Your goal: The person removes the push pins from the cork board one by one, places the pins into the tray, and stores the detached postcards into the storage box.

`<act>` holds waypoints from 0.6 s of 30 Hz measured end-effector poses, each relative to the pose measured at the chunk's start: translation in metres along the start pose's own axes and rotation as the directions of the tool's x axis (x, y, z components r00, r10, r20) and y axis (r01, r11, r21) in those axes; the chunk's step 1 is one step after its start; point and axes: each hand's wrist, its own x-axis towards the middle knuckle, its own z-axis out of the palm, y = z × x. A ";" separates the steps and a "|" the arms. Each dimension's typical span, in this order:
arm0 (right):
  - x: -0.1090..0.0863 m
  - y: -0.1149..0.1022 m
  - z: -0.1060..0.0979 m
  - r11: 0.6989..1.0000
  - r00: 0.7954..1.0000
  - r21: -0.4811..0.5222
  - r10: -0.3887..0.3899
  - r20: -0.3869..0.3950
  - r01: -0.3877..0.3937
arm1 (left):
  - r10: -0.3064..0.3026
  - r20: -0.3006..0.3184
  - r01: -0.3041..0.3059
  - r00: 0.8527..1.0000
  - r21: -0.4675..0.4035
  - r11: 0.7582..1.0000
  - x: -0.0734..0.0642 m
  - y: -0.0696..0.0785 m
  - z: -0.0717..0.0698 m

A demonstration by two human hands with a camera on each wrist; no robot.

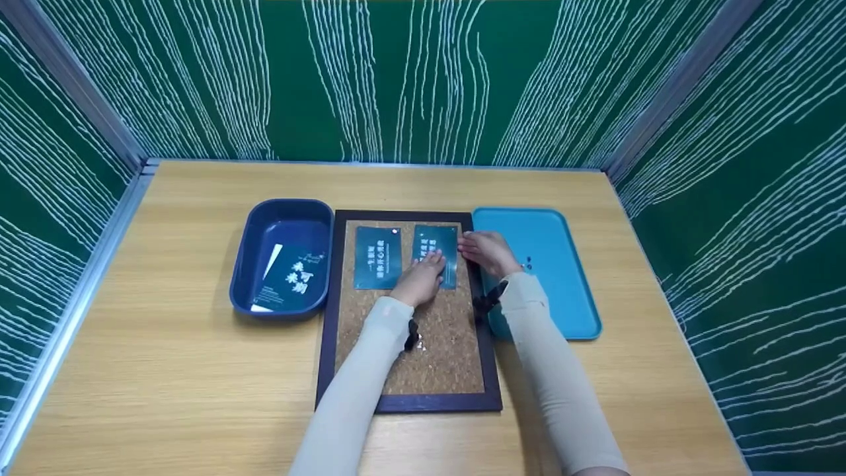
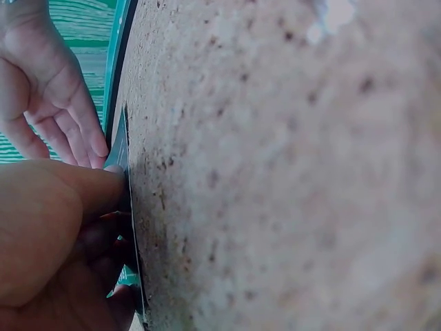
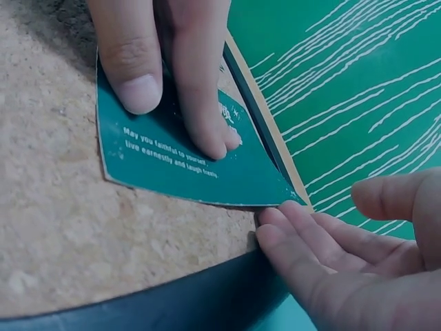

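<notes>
A green card [image 1: 451,233] with white writing lies near the top right of a cork board [image 1: 436,363] in a dark frame. My left hand [image 1: 419,277] presses on this card; in the right wrist view its thumb and extended fingers rest on the card face [image 3: 124,162]. My right hand [image 1: 488,251] is at the card's right edge, over the frame. Its fingertips [image 3: 272,234] touch the card's corner, while the thumb stands apart. To the left, a second green card [image 1: 378,261] sits on the cork, with a small light dot at its top right corner.
Left of the board stands a deep blue bin [image 1: 325,215] with several green cards [image 1: 291,281] inside. A flat light-blue tray [image 1: 529,228] lies to the right, with a few tiny dark pieces [image 1: 528,262] on it. Green panels with white lines enclose the wooden table [image 1: 165,370].
</notes>
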 end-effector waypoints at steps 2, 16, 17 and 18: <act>0.000 0.000 0.001 1.000 1.000 0.009 -0.006 -0.002 0.006 | -0.002 0.001 0.002 1.000 -0.002 1.000 0.000 0.000 0.000; 0.002 0.006 0.006 1.000 0.999 -0.004 -0.001 -0.033 0.001 | -0.007 0.011 0.007 1.000 -0.005 1.000 -0.001 0.001 -0.002; 0.002 0.006 0.006 1.000 0.999 -0.014 -0.008 -0.036 0.007 | -0.007 0.012 0.008 1.000 -0.003 1.000 -0.001 0.001 -0.002; 0.002 0.007 0.007 1.000 0.999 -0.022 -0.014 -0.041 0.013 | -0.007 0.011 0.007 1.000 -0.003 1.000 -0.002 0.002 -0.002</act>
